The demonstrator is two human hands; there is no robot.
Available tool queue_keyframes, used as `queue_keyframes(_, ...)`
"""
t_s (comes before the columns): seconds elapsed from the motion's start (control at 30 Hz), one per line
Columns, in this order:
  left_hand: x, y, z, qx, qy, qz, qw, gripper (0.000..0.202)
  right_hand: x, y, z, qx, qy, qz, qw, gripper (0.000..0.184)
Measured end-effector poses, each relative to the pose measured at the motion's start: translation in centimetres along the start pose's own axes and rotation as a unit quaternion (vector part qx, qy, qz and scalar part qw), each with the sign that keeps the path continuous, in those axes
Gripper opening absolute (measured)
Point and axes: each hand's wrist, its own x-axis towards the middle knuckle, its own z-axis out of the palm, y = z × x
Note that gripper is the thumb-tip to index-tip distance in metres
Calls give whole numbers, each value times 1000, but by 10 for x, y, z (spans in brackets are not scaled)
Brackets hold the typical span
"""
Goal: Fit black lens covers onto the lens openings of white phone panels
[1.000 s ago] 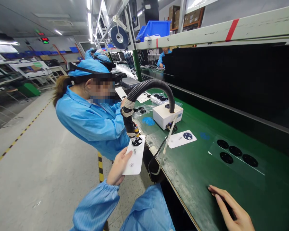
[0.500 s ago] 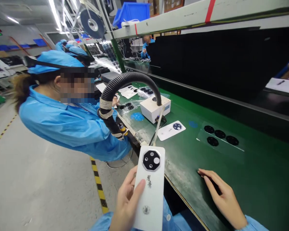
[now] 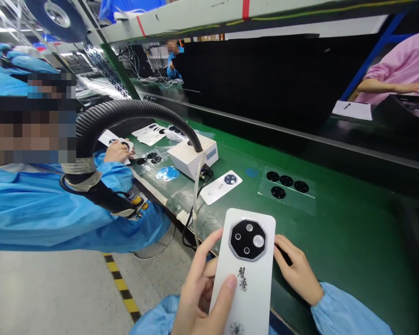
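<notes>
My left hand (image 3: 200, 291) grips a white phone back cover (image 3: 246, 274) with a black octagonal camera module, held upright near my chest, thumb on its face. My right hand (image 3: 295, 270) rests on the green bench (image 3: 352, 242) just right of the cover, fingers curled over a small dark piece that I cannot make out. A black corrugated hose (image 3: 125, 111) arches from a white box (image 3: 192, 156) to a nozzle (image 3: 134, 204) at the left. Another white cover (image 3: 219, 186) lies flat on the bench beyond.
A clear sheet with several black round lens pieces (image 3: 287, 184) lies mid-bench. A co-worker in a blue smock (image 3: 38, 209) sits close on the left, holding a cover. A black partition runs behind the bench; a person's pink sleeve (image 3: 401, 70) shows at far right.
My left hand brought the white cover from the hose nozzle back toward me and to the right, beside my right hand. My view swung right and down.
</notes>
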Motion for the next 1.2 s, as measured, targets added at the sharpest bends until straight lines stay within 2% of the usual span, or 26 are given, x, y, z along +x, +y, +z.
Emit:
queue_keyframes(0.1, -1, 0, 4, 10, 1, 22, 1000, 78, 0, 0, -1, -3, 0, -5, 1000, 19)
queue_keyframes(0.27, -2, -1, 6, 17, 10, 28, 999, 73, 1, 1, -1, -10, 1, -12, 1000, 21)
queue_keyframes(0.4, 1, 0, 5, 29, -10, 47, 998, 68, 1, 1, -2, -13, 1, -20, 1000, 23)
queue_keyframes(0.53, 5, 0, 4, 42, -28, 53, 997, 67, 1, 1, -2, -14, 1, -26, 1000, 25)
queue_keyframes(0.8, 3, 3, 6, 22, -24, 38, 999, 66, 3, -2, -3, -12, 7, -40, 999, 30)
queue_keyframes(1.03, 5, 5, 3, 7, -35, 3, 999, 75, 3, -2, -3, -12, 8, -40, 999, 25)
queue_keyframes(1.2, 6, 6, 3, -3, -40, -8, 999, 74, 3, -4, -3, -9, 7, -38, 999, 24)
